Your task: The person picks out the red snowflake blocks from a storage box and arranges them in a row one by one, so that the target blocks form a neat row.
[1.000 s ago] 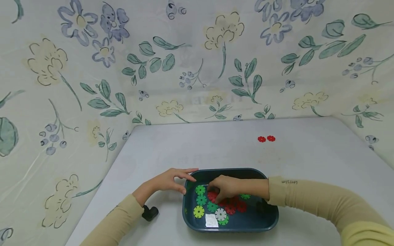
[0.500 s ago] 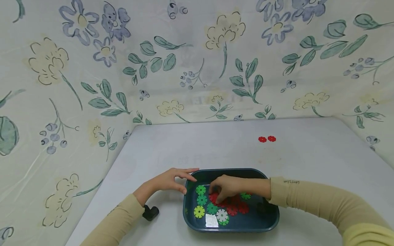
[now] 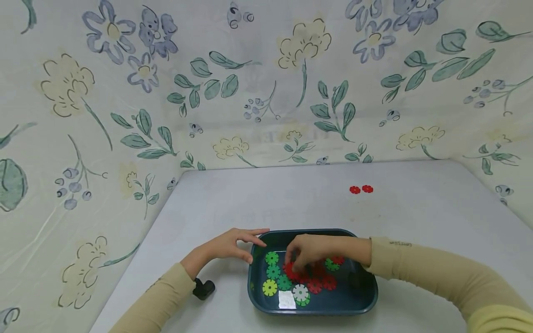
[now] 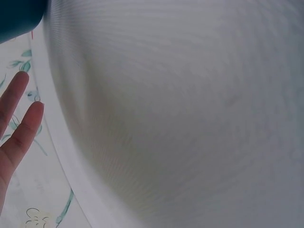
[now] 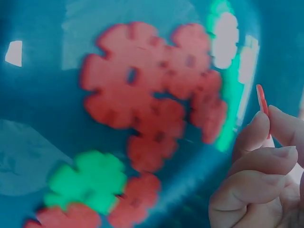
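**Pinched: 1 red notched disc (image 5: 262, 100)**

The right hand (image 3: 308, 252) held it edge-on, inside the dark blue tray (image 3: 341, 299); the left hand (image 3: 229, 243), fingers extended, lay at the left rim. The disc looked light, thin and stiff, probably best gripped near its edge.

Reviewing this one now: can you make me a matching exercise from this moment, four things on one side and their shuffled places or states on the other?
1. Right grip
2. White disc
3. Left grip
4. Black object

A. Lying partly over a green disc
B. On the table, outside the tray
C. Pinching a red disc
D. By the tray's rim, fingers spread

Pairs: 1-C, 2-A, 3-D, 4-B
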`<state>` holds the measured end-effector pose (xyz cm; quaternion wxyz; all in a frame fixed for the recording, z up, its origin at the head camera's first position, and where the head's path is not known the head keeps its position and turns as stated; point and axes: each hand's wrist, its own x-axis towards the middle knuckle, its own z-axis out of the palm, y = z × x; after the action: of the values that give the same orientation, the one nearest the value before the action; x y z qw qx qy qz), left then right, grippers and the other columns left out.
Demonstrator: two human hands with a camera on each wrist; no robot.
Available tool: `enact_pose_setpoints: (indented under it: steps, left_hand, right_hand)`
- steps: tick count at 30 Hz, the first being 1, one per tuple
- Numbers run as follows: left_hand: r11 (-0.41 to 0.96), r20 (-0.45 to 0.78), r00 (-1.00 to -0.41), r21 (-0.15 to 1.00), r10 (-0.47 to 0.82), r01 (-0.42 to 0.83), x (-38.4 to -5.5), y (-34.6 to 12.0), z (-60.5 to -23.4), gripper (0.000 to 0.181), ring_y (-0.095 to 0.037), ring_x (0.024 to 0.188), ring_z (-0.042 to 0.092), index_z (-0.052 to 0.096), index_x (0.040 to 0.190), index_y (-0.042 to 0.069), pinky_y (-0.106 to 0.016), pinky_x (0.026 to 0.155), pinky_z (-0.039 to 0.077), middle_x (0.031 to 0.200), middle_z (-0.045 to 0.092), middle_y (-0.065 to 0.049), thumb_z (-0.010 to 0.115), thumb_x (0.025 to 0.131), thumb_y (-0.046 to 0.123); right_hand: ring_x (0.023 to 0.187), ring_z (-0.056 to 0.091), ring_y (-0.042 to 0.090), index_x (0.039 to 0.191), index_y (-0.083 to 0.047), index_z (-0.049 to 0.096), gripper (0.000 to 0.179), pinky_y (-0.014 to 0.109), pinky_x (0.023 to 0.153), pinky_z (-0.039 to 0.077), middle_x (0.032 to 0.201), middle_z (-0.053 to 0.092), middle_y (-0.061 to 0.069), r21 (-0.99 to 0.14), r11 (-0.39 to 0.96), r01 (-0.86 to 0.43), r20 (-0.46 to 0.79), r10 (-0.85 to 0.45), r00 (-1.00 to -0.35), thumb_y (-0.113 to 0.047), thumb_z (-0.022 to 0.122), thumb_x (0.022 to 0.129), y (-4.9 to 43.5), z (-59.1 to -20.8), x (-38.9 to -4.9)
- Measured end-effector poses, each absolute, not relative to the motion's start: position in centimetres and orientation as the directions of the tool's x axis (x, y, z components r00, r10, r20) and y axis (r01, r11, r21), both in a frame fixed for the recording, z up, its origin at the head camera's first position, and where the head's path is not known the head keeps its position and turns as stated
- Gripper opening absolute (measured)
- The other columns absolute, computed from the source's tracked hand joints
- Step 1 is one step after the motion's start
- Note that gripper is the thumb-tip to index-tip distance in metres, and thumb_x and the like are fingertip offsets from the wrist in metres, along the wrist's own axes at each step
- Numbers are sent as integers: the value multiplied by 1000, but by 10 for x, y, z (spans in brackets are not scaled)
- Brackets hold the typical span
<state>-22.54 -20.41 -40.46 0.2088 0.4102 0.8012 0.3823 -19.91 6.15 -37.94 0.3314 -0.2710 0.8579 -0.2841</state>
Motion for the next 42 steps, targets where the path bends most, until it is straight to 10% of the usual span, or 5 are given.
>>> enact_pose_setpoints:
  steps: [30,42]
  left_hand:
    - [354,12,-566,769,825,532,-226,-203,-406,43,-28,135,30,61,119,9,-60,100,29,145,37,-7,70,81,25]
    - [384,-26,-589,781,808,492,-226,-203,-406,43,-27,135,29,61,118,8,-57,103,28,145,37,-8,72,79,22]
  right_hand:
    - [50,42,15,115,-4,57,33,21,49,36,71,59,4,-808,586,-58,-254,-436,-863,-16,60,84,144,-321,-279]
    - [58,48,15,125,-1,49,39,23,54,42,104,60,23,-797,603,-32,-153,-254,-955,-17,55,90,183,-347,-313]
